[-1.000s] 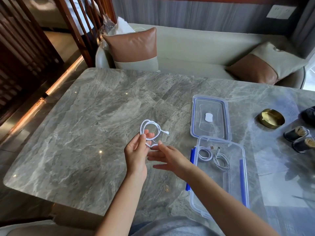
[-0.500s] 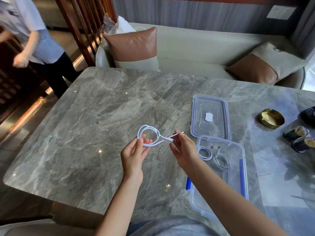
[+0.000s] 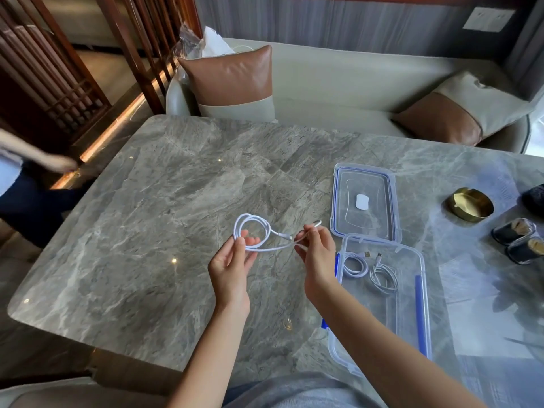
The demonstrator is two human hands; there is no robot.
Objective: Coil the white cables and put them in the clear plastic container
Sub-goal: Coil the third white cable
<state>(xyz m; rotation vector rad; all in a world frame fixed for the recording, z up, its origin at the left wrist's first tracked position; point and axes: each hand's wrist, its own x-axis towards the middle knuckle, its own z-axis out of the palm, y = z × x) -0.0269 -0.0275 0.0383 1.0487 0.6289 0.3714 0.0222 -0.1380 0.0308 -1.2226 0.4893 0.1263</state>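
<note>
A white cable [image 3: 253,231] is looped into a small coil above the grey marble table [image 3: 147,231]. My left hand [image 3: 232,260] pinches the coil at its near side. My right hand [image 3: 316,254] holds the cable's loose end, pulled out to the right, with the plug tip showing above my fingers. The clear plastic container [image 3: 412,304] with blue clips lies open to the right of my right hand. Two coiled white cables lie inside it: one [image 3: 354,263] on the left and one [image 3: 384,276] beside it.
The container's lid [image 3: 365,201] lies flat beyond it, a white sticker at its middle. A brass ashtray [image 3: 470,204] and two dark cups [image 3: 521,237] stand at the right. A person [image 3: 26,184] moves past the table's left edge. A sofa with cushions runs behind.
My right hand has taken the cable's loose end and drawn it out to the right, away from the coil. The person at the left has walked nearer and lower in view.
</note>
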